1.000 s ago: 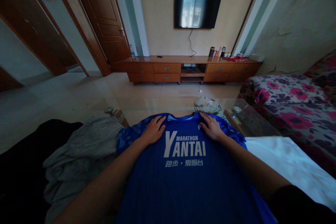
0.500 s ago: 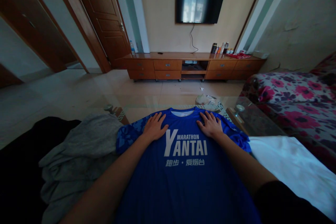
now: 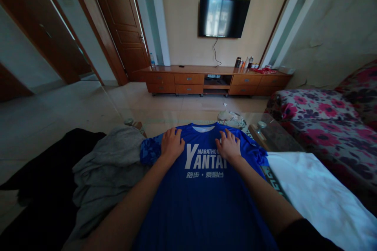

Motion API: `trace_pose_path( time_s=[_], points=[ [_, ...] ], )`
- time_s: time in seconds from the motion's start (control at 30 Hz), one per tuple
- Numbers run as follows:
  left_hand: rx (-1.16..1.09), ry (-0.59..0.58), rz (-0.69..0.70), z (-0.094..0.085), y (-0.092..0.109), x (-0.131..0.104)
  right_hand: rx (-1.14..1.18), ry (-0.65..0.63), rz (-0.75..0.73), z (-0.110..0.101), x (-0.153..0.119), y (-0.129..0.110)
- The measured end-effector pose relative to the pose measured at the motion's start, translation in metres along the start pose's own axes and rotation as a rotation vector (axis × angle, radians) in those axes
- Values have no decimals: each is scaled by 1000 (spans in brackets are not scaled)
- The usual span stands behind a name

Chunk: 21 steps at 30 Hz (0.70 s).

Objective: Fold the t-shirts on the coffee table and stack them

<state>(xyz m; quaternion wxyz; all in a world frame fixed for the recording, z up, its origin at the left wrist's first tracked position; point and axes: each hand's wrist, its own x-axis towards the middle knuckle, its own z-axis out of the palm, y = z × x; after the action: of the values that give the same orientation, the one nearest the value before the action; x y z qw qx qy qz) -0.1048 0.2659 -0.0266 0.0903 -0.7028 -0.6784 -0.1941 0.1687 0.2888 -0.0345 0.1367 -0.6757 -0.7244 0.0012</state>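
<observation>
A blue T-shirt (image 3: 203,200) with white lettering lies spread out, front up, on a glass table, its collar at the far side. On its upper left part, near the shoulder, rests my left hand (image 3: 172,143), fingers apart and pointing away from me. My right hand (image 3: 229,145) touches the upper right part of the shirt, its fingers spread and slightly bent beside the lettering. Neither hand holds anything that shows. Grey cloth (image 3: 110,164) lies heaped to the left of the shirt, and white cloth (image 3: 321,184) lies flat to its right.
Black cloth (image 3: 50,180) lies at the far left. Beyond the glass table (image 3: 277,133) stand a low wooden cabinet (image 3: 188,79) with bottles and a wall-mounted television (image 3: 224,17). A flowered sofa (image 3: 318,106) is on the right. Something in a plastic bag shows past the collar.
Both hands have moved slightly closer to me on the shirt, the right one now covering part of the lettering. The sleeves lie drawn in closer, and the camera view has tilted up.
</observation>
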Motion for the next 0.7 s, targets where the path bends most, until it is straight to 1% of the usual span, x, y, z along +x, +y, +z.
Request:
trace_pose_path(
  time_s=[0.1,0.2,0.27,0.37,0.43,0.5,0.6,0.7],
  points=[
    [18,63,-199,-22,-5,-17,70,-5,41,-16,-27,-14],
    [36,121,-444,-37,-18,-40,128,-37,98,-31,-52,-23],
    [33,135,-528,-45,-27,-55,149,-61,124,-43,-66,-26],
    [40,138,-541,-54,-37,-70,173,-59,135,-65,-87,-27],
    [59,128,-550,-58,-43,-74,208,-36,152,-79,-103,-26],
    [72,82,-576,-59,-49,-73,244,-17,165,-92,-121,-23],
    [94,-2,-624,-55,-59,-70,268,-9,173,-106,-145,-17],
    [119,-20,-661,-46,-66,-66,285,0,186,-113,-164,-9]
  ],
)
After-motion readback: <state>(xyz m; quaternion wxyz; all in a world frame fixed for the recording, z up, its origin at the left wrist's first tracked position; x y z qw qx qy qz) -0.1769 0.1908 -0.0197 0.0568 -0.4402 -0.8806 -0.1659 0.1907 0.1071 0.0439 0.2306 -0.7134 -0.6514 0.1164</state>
